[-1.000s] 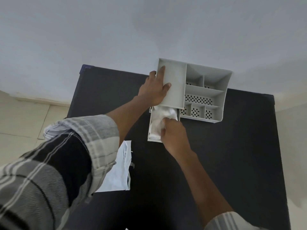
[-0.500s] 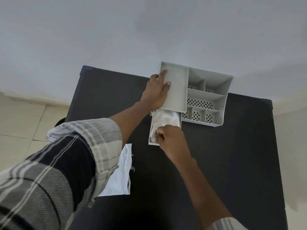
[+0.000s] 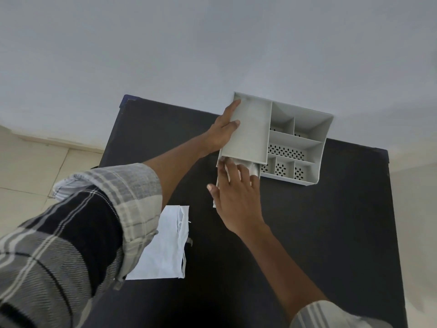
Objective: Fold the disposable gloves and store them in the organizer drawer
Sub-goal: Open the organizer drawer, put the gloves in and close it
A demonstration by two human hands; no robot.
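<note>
Pressing straight fingers onto the gloves (image 3: 255, 167), the right hand (image 3: 236, 195) covers the drawer (image 3: 214, 203) they lie in, which sticks out toward 6 o'clock from the organizer (image 3: 250, 133) at the bench's (image 3: 307, 233) 12 o'clock edge. The left hand (image 3: 223, 129), fingers straight, braces the organizer's 9 o'clock side.

Left hand (image 3: 222, 131) rests on organizer (image 3: 250, 138); right hand (image 3: 236, 197) presses gloves (image 3: 256, 168).

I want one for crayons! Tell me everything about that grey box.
The organizer is pale grey, plastic-looking, on the black table by the wall. Open compartments have holed floors; the left part has a flat top. Its drawer is pulled out below. The left hand rests on it; the right hand's fingers press white gloves inside.
</note>
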